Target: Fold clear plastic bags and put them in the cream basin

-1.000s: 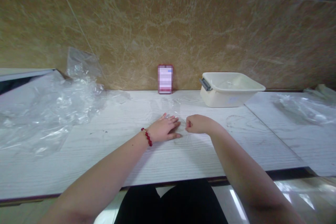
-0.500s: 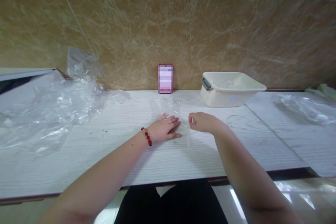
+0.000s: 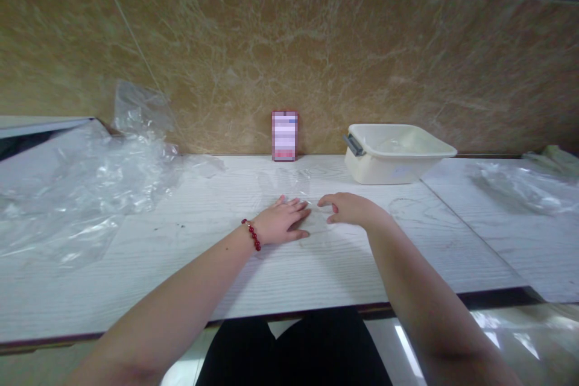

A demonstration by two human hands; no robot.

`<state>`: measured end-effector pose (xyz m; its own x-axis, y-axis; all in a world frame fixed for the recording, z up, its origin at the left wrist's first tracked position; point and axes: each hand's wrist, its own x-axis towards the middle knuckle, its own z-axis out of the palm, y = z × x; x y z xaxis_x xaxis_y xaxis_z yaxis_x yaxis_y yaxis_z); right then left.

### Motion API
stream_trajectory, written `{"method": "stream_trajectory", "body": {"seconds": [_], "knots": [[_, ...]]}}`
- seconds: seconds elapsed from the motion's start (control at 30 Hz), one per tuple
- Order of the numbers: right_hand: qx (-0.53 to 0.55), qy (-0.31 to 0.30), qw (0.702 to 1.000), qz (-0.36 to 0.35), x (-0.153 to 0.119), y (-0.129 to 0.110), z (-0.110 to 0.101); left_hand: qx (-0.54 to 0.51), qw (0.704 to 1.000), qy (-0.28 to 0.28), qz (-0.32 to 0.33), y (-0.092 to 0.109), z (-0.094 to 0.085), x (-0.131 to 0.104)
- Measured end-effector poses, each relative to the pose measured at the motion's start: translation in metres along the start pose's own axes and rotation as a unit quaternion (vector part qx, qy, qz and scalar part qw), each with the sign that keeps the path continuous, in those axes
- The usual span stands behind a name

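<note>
1. I see the marbled brown wall point(image 3: 316, 54) filling the back of the room; it works as a backstop, so the things pushed against it stay upright.
2. The white wood-grain surface point(image 3: 136, 265) runs from side to side below it, with a seam to a 2nd panel on the right.
3. The crumpled clear plastic heap point(image 3: 90, 187) lies at the left, well apart from the hands, I judge so that the middle stays free.
4. More clear film point(image 3: 520, 187) lies flat on the right panel.
5. The cream tub point(image 3: 398, 154) sits by the wall, near the right hand and within reach of it.
6. The left hand point(image 3: 283, 223), with a red bead bracelet point(image 3: 251, 235) at the wrist, lies flat with fingers spread; its grip is fully open, and it presses down on the thin clear bag point(image 3: 312, 217), apparently to pin it.
7. The right hand point(image 3: 346, 208) is loosely curled, its fingertips on the bag's right edge; I cannot tell whether this grip pinches the film or only touches it.
8. The clear bag lies flat on the surface between and under both hands, nearly invisible.
9. The small pink box point(image 3: 284, 136) stands upright against the wall, behind the hands.
</note>
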<state>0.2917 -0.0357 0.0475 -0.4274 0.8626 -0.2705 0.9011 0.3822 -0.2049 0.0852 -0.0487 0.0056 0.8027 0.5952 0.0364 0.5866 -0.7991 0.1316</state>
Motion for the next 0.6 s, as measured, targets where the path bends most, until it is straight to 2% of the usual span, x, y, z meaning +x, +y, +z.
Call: {"method": "stream_trajectory", "body": {"seconds": [0.13, 0.2, 0.4, 0.6], "knots": [[0.0, 0.077, 0.997, 0.0, 0.0056, -0.0011, 0.003, 0.002, 1.0, 0.002, 0.004, -0.0006, 0.0005, -0.0002], [-0.004, 0.087, 0.996, -0.013, 0.0085, -0.0035, 0.0058, 0.003, 1.0, 0.003, 0.003, -0.0009, 0.0011, 0.0], [-0.005, 0.013, 1.0, -0.002, 0.0093, -0.0025, 0.006, 0.007, 1.0, -0.013, -0.009, -0.0017, 0.0003, -0.0012], [0.016, -0.013, 1.0, 0.003, 0.0054, 0.0015, 0.0009, 0.008, 0.999, -0.037, -0.003, -0.0036, -0.0056, -0.0041]]}}
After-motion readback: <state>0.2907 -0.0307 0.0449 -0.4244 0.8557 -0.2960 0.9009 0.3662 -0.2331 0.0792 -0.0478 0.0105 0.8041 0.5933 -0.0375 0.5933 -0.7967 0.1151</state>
